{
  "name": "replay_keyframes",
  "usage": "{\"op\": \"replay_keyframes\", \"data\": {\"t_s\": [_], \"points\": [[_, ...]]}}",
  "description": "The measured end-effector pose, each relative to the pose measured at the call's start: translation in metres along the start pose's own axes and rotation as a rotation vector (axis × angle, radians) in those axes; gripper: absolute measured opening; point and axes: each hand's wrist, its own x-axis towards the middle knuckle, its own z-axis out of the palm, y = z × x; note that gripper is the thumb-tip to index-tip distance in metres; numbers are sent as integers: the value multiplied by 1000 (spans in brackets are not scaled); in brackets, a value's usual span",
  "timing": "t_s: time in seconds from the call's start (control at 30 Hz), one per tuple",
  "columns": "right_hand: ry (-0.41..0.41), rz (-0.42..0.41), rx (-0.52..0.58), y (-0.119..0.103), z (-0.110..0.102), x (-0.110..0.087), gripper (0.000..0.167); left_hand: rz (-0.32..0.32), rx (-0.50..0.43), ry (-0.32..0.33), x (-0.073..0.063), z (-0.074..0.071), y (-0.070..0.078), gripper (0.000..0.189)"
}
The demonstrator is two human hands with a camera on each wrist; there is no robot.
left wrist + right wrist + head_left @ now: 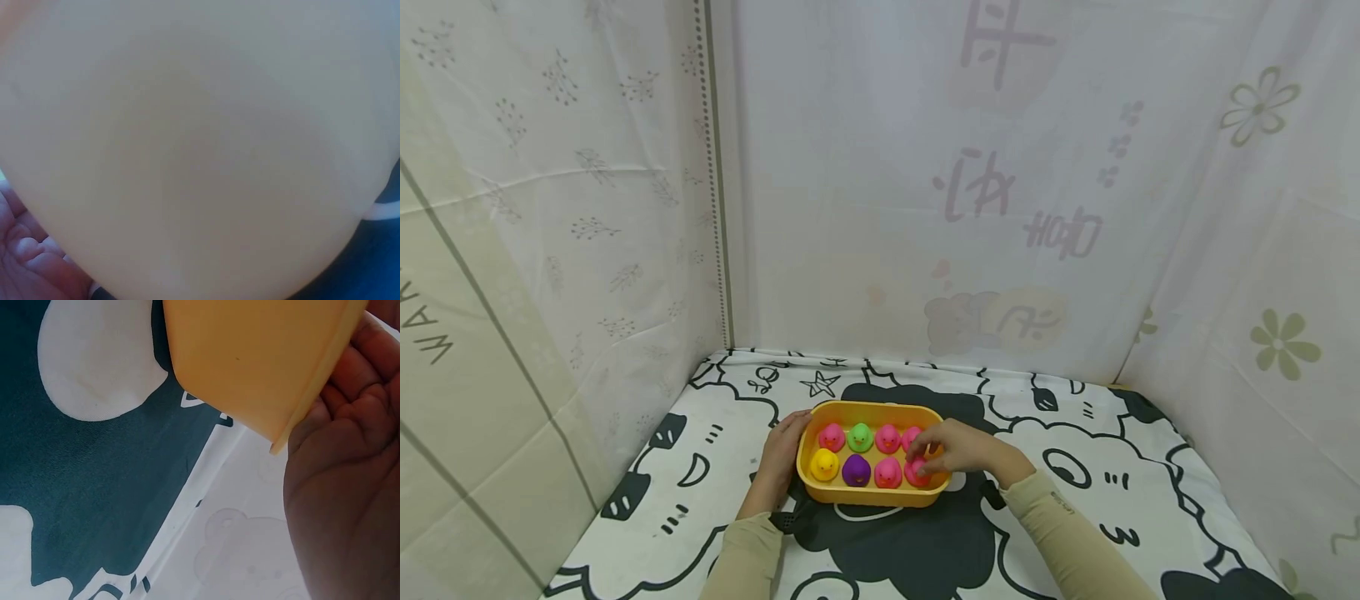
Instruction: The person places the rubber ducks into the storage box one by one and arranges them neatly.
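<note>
A yellow-orange tray (872,497) holds small rubber ducks in two rows. The back row has a pink duck (832,437), a green duck (860,437) and more pink ones; in front sit a yellow duck (824,465), a purple duck (856,471) and pink ones. My left hand (784,454) grips the tray's left end, its fingers along the rim. Over the right end, my right hand (958,450) has curled fingers and thumb at the front-right pink duck (916,473), partly covering it. The tray's outer wall (200,156) fills most of the left wrist view.
The tray lies on a white cloth (1052,517) with black cartoon prints, over a large dark patch (917,550). Pale printed curtains (865,208) enclose the surface at the back and both sides.
</note>
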Motion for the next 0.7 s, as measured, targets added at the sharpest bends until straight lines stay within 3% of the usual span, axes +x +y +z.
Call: {"op": "replay_keyframes", "data": {"t_s": [0.7], "points": [[31,-36,38,1,5,-2,23,-8,-16,8,2,0,-5,57]]}}
